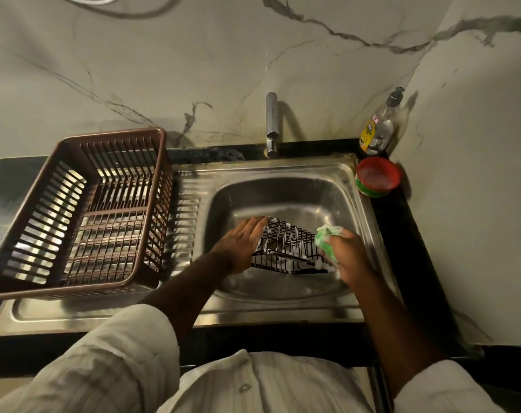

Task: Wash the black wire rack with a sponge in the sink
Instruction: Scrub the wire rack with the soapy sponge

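Suds cling in white streaks to the black wire rack (286, 242), so we cannot follow every wire. Its left end is covered by the left hand (244, 248), and its right end runs behind the right hand (347, 257). A pale bar crosses the rack's lower part, but we cannot tell what it is. The rack sits tilted inside the steel sink (283, 186), down in the basin and toward its near side.

The left hand reaches in palm down, its fingers straight and laid together against the rack's upper left corner; the thumb is out of sight, and we see no finger curled round a wire. The right hand has its fingers and thumb wrapped round a foamy green sponge (326, 242), which it holds at the rack's right end, touching the wires. Both forearms are bare, and pale rolled sleeves (128, 347) are partly cut off by the bottom edge.

A chrome tap (272, 123) stands behind the basin. A brown plastic dish basket (160, 162) rests on the drainer to the left, its near corner cropped. In the right corner stand a pump bottle (378, 129) with an unreadable yellow label and a red tub (377, 177).
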{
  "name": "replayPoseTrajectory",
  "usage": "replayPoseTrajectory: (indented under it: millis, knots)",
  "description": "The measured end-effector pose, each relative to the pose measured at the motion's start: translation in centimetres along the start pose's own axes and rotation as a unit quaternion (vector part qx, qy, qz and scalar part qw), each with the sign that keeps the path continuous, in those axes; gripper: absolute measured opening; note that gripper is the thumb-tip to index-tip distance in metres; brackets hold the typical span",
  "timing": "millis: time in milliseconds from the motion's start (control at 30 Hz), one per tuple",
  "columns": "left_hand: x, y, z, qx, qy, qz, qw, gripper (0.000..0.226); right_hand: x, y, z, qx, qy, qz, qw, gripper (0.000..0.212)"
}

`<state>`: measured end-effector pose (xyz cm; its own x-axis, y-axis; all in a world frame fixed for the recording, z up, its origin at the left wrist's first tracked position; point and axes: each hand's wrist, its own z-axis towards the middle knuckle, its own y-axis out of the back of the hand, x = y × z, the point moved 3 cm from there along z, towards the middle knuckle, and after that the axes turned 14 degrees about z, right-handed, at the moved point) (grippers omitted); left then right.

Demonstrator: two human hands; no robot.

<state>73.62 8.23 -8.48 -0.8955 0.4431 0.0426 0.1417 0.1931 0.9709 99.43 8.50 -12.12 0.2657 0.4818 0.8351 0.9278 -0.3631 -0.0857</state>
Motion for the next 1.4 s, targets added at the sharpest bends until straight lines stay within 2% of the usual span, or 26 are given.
replayPoseTrajectory:
  millis: [100, 233, 333, 467, 533, 600, 667, 767, 833, 900, 967, 1033, 1133, 1200, 1333, 1400]
  knots:
    - [-0.1, 0.4, 0.1, -0.027, -0.006, -0.015, 0.999, 0.094, 0.8, -0.6, -0.4, -0.057, 0.087, -0.199, 0.974, 0.035]
    - [-0.3, 0.8, 0.0, -0.016, 0.002, -0.016, 1.000, 0.102, 0.8, -2.1, -0.9, -0.041, 0.107, -0.277, 0.954, 0.035]
    - [-0.3, 1.1, 0.1, 0.005, 0.008, 0.000, 1.000, 0.104, 0.1, -2.5, -0.6, -0.027, 0.074, -0.273, 0.959, 0.035]
    - [-0.5, 1.5, 0.5, 0.001, 0.014, 0.059, 0.998, 0.097, -1.0, -2.6, 0.1, 0.011, -0.011, -0.170, 0.985, 0.026]
    - [-0.6, 2.0, 0.7, -0.021, 0.016, 0.098, 0.995, 0.094, -1.5, -2.5, 0.4, 0.004, -0.011, -0.180, 0.984, 0.017]
    - [-0.8, 2.4, 0.9, -0.014, 0.035, 0.092, 0.995, 0.096, -1.6, -2.2, 0.5, -0.023, -0.006, -0.187, 0.982, 0.011]
    - [-1.4, 3.0, 0.8, 0.023, 0.089, -0.013, 0.996, 0.105, -2.0, -1.9, 0.9, -0.035, -0.010, -0.175, 0.984, 0.011]
    - [-1.7, 4.4, 0.7, 0.081, 0.143, -0.199, 0.966, 0.119, -3.6, -1.4, 2.8, -0.037, -0.006, -0.161, 0.986, 0.023]
    - [-1.4, 5.1, 0.5, 0.104, 0.138, -0.268, 0.948, 0.111, -2.8, -1.7, 1.9, -0.048, -0.008, -0.144, 0.988, 0.029]
    - [-1.0, 5.1, 0.7, 0.118, 0.137, -0.311, 0.933, 0.093, -1.8, -2.1, 0.7, -0.049, -0.016, -0.134, 0.990, 0.026]
    - [-0.8, 4.7, 1.6, 0.107, 0.139, -0.277, 0.945, 0.070, -1.4, -2.1, 0.3, -0.041, -0.022, -0.127, 0.991, 0.028]
    - [-1.4, 3.5, 2.6, 0.094, 0.136, -0.213, 0.963, 0.051, -1.2, -2.1, -0.1, -0.026, -0.023, -0.131, 0.991, 0.018]
    - [-2.6, 2.2, 2.8, 0.045, 0.173, -0.187, 0.966, 0.058, -0.7, -2.1, -0.3, -0.005, 0.006, -0.174, 0.985, 0.002]
    - [-3.6, 2.0, 3.2, 0.021, 0.174, -0.177, 0.968, 0.065, 0.0, -2.3, -0.9, 0.024, 0.028, -0.204, 0.978, 0.010]
    - [-4.7, 2.4, 4.6, 0.046, 0.177, -0.142, 0.973, 0.062, 0.8, -2.6, -2.6, 0.106, 0.021, -0.207, 0.972, 0.018]
    - [-4.4, 1.9, 5.0, 0.056, 0.198, -0.146, 0.968, 0.068, 0.8, -2.1, -2.7, 0.131, 0.040, -0.234, 0.963, 0.021]
